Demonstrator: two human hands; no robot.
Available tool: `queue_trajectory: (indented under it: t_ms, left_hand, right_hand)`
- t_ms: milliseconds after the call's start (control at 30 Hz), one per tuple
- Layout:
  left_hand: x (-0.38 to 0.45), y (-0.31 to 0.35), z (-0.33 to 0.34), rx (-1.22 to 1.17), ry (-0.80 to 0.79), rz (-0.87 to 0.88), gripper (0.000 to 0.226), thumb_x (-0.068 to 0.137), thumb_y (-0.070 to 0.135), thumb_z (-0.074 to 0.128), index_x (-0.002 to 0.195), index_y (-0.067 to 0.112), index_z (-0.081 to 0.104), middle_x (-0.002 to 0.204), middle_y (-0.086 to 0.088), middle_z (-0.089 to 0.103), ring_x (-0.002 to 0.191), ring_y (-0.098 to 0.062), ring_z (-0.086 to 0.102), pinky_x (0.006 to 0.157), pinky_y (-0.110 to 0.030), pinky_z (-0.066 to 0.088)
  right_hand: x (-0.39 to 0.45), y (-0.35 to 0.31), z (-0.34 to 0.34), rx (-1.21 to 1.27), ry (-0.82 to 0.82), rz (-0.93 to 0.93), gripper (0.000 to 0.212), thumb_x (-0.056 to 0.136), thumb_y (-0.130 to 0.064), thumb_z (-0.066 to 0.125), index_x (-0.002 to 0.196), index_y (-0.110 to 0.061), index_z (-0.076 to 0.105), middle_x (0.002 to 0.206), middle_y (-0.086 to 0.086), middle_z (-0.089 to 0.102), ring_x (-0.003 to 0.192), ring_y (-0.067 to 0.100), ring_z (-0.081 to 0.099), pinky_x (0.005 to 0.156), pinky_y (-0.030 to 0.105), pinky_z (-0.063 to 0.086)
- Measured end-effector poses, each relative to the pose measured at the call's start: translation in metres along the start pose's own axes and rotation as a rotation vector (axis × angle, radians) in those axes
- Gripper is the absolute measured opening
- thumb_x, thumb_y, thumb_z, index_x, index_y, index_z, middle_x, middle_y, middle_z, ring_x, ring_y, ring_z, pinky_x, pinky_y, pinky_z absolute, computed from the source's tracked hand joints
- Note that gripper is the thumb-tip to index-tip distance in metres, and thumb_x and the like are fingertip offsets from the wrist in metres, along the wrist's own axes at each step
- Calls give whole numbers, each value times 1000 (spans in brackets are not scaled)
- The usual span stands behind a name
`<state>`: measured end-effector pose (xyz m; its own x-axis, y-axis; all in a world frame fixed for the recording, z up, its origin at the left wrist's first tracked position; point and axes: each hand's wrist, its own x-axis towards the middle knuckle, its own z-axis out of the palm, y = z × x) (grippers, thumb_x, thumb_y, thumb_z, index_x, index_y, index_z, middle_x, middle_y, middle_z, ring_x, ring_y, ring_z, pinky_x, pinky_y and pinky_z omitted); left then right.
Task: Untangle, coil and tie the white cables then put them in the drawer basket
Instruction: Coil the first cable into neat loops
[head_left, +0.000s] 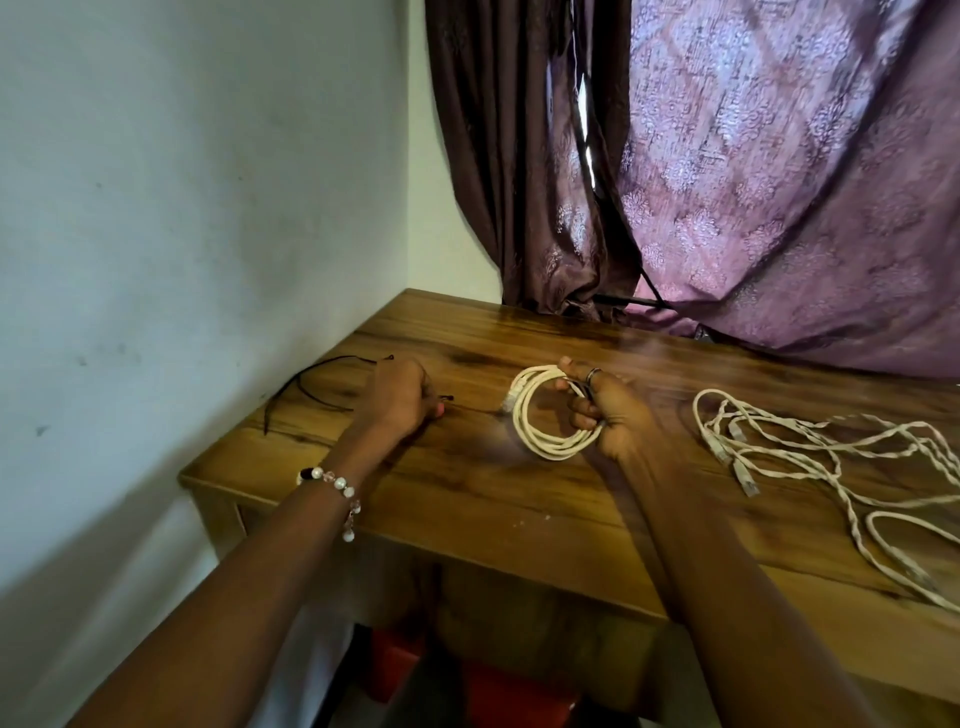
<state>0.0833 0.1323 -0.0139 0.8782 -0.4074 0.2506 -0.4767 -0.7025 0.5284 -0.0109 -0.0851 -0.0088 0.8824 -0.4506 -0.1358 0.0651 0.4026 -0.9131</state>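
My right hand (605, 410) grips a coiled white cable (540, 415) just above the wooden table (493, 499); the round coil hangs to the left of my fingers. At the table's left end my left hand (402, 397) pinches the end of a thin black tie (322, 387). Other black ties lie behind that hand, near the wall. To the right, a loose tangle of white cables (810, 457) is spread over the tabletop, with several plugs showing. No drawer basket is in view.
A white wall closes the left side. Purple curtains (753, 182) hang behind the table and drape onto its back edge. A red object (483, 680) shows on the floor below the table front.
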Motion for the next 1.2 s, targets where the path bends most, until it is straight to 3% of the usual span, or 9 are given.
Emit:
queue_trajectory:
  t_ms: [100,200,433,600,700,800,900,1033,1200]
  left_hand:
    - [-7,-4,3,83,35,12,7,80,21,76,80,15,78,83,-2,73,75,-12,64,74,-31,54]
    - [-9,-1,3,128,44,35,12,81,24,74,82,12,76,84,-4,71,75,-14,63,72,-32,54]
    - [-11,14,-1,355,-194,125,32,95,20,53,64,14,46,76,-6,54,66,-18,51,62,-31,39]
    - [-11,24,-1,240,-348,133,24,100,21,43,83,10,55,90,-9,59,81,-20,55,74,-30,42]
    - [-9,26,1,34,-208,93,17,98,12,48,91,5,62,105,-10,67,95,-17,62,79,-27,45]
    - [-5,24,2,-86,-57,59,15,95,11,54,86,5,64,93,-4,69,81,-9,62,68,-17,42]
    - [-6,20,1,-126,-83,16,12,86,11,67,86,-2,66,85,0,70,73,-2,62,62,-16,44]
    - [-14,22,0,81,-176,-4,21,71,21,81,80,7,69,83,-2,70,81,-14,65,81,-34,51]
    - [-21,31,-2,317,-180,72,29,85,24,69,74,14,45,80,0,52,73,-16,51,66,-28,40]
  right_hand:
    - [-3,3,0,-44,-13,28,23,89,-20,62,73,-6,54,36,-4,49,23,5,21,36,12,16]
    - [-3,4,-3,-50,-14,23,20,87,-21,65,75,-7,55,43,-1,54,24,5,22,37,13,16]
    - [-8,-2,-6,-32,22,-46,10,87,-15,65,81,-9,60,66,6,61,26,3,24,29,11,19]
    - [-10,-7,-13,-42,21,-52,13,88,-18,65,80,-9,60,65,4,62,27,3,24,29,12,19]
    - [-10,-7,-19,-39,27,-54,13,87,-18,66,80,-9,60,67,4,63,28,3,26,29,13,20]
    - [-10,-6,-22,-22,45,-65,13,87,-16,67,80,-7,60,69,7,63,28,3,27,29,13,21]
    - [-7,-3,-24,-26,40,-61,13,87,-18,66,81,-8,60,70,7,62,28,3,27,29,12,21]
    - [-2,1,-23,-11,33,-36,14,85,-19,68,79,-10,60,68,6,62,28,3,27,29,12,21]
    - [2,9,-16,25,-5,31,20,83,-22,69,78,-6,58,48,1,58,25,4,26,28,12,21]
